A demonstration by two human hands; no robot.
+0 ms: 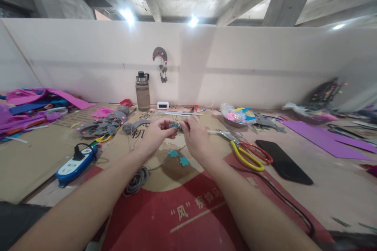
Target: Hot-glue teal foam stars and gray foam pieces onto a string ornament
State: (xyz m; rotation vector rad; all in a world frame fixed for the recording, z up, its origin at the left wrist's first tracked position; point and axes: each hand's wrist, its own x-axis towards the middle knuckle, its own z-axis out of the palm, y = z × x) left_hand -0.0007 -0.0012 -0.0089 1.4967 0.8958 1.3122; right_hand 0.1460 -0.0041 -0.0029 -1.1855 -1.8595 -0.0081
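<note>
Both hands are up in the middle, over a brown card [114,151]. The left hand [156,135] and the right hand [196,138] meet at the fingertips. Between them is a small bit [176,125], grey and teal. Each hand pinches one end of it, thumb and fingers pressed together. The bit is up off the card, right between the two hands. It is too small to tell just what it is.

At 6 o'clock from the bit, two teal stars [173,153] lie flat on the card, close but not touching. At 7 o'clock, by the left arm, a grey cord [137,180] lies in a loose coil. Between 8 and 9 o'clock, farther off, is a blue and white plug box [75,162] with a black plug in it. At 9 o'clock sits a heap of grey shapes [101,127].

At 10 o'clock a bottle [143,92] stands upright by the wall. At 11 o'clock a small white clock [162,105] sits near the bottle. Near 12 o'clock, higher up, a grey moon [160,54] hangs on the wall.

At 4 o'clock lie scissors [239,146] with yellow and red handles. Just past them is a flat black slab [284,162]. At 3 o'clock is a clear bag [237,113] with bright things inside. Far off at 3 o'clock lies a purple sheet [324,139]. Far off at 9 o'clock is a pink and purple pile [26,106].
</note>
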